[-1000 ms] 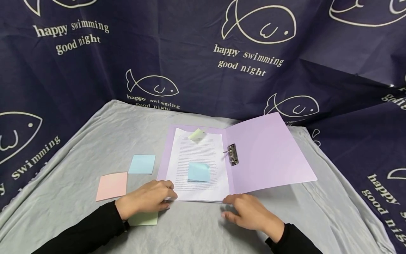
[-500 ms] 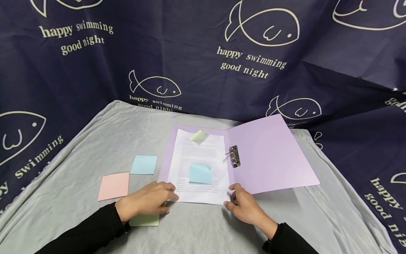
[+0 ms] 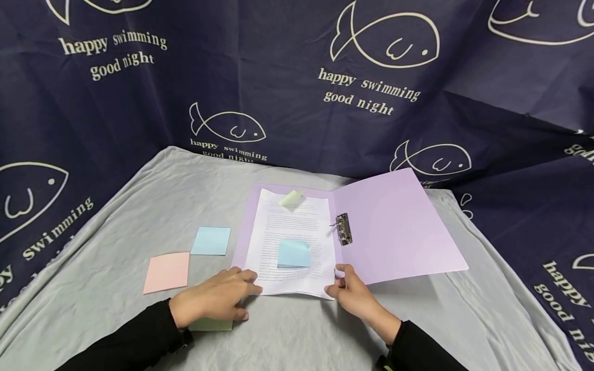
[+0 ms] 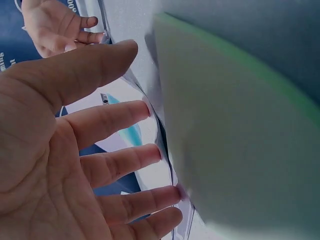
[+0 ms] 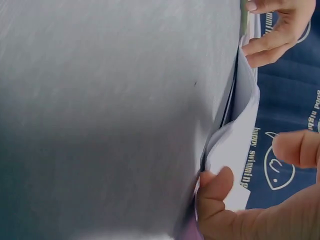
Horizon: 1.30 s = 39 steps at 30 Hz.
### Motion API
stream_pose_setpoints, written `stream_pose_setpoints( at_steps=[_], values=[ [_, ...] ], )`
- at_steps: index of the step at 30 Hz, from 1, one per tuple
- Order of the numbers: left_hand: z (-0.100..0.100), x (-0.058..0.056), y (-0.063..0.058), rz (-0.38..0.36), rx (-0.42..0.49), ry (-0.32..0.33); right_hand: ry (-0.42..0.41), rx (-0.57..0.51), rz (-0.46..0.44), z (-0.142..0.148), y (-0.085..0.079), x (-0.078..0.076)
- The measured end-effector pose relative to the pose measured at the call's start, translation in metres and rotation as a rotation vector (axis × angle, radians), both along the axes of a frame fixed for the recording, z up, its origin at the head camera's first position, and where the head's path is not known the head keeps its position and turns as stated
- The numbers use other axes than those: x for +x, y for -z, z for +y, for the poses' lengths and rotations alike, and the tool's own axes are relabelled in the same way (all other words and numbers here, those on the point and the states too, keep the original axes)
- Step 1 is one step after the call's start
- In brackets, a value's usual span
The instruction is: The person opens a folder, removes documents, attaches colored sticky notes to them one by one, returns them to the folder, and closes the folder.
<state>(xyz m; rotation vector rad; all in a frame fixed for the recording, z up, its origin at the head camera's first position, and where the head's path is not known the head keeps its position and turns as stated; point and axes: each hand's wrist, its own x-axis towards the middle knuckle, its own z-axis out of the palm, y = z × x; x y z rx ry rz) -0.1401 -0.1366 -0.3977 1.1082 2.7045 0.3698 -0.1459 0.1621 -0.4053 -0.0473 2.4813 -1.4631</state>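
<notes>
A purple ring-clip folder (image 3: 396,226) lies spread open with white printed sheets (image 3: 297,216) on its left side. My left hand (image 3: 218,293) rests at the sheets' lower left corner, fingers fairly straight with fingertips on the paper edge. At the lower right corner my right hand (image 3: 357,293) pinches the sheets' edge. Between the two hands the front edge of the paper bows up, as the right wrist view shows of the sheets (image 5: 240,140). A blue sticky note (image 3: 294,253) and a curled green sticky note (image 3: 291,198) are on the top page.
Left of the folder lie a blue sticky-note pad (image 3: 211,240) and a pink one (image 3: 167,272). A green pad (image 3: 211,324) is partly hidden under my left hand. The metal clip (image 3: 344,229) stands near the folder's spine. A dark patterned curtain (image 3: 287,77) hangs behind the cloth-covered table (image 3: 278,340).
My right hand has shifted from the lower front edge up around the sheets' right corner, and the paper's front edge there now waves upward. My left hand stays at its corner.
</notes>
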Motion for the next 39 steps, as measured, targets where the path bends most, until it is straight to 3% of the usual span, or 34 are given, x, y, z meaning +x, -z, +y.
stream_pose_setpoints(
  at_steps=[4, 9, 17, 26, 29, 35, 39],
  values=[
    [-0.001, -0.001, 0.001, 0.004, 0.007, -0.006, 0.071, -0.108, -0.052, -0.001, 0.002, -0.005],
    [-0.002, -0.001, 0.002, 0.03, 0.017, 0.008, 0.1, -0.11, -0.134, -0.001, 0.002, -0.01],
    [-0.003, -0.001, 0.004, 0.059, 0.04, 0.04, 0.049, 0.041, -0.02, -0.009, 0.003, -0.012],
    [-0.004, -0.001, 0.004, 0.068, 0.058, 0.056, 0.068, -0.123, -0.106, -0.014, 0.0, -0.018],
    [-0.004, -0.001, 0.003, 0.074, 0.073, 0.069, 0.062, -0.137, -0.079, -0.016, 0.001, -0.02],
    [-0.003, 0.0, 0.002, 0.062, 0.084, 0.093, 0.073, -0.019, 0.029, -0.018, 0.004, -0.016],
    [-0.004, 0.002, 0.001, 0.072, 0.079, 0.081, 0.104, -0.1, 0.0, -0.017, 0.007, -0.014]
  ],
)
